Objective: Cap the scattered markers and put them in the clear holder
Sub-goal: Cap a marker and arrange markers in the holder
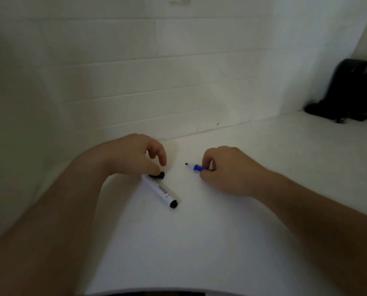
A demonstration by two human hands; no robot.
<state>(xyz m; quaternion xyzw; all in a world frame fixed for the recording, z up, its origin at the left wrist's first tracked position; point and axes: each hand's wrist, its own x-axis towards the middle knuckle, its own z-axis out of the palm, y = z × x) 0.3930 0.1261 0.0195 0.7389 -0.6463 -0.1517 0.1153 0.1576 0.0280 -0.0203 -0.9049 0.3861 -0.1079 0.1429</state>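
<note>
A white marker [159,190] with a black end lies on the white table [199,242], pointing toward me and to the right. At its far end sits a small black cap [158,175]. My left hand [133,155] is curled over that cap, its thumb on it and the index finger arched just above. My right hand [225,169] grips a blue marker [196,167] by its barrel. The marker's dark tip is bare and points left toward my left hand. No clear holder is in view.
A white panelled wall [157,82] rises right behind the hands. A dark, blurred object [349,92] stands at the back right corner of the table. The table's near edge runs along the bottom of the view.
</note>
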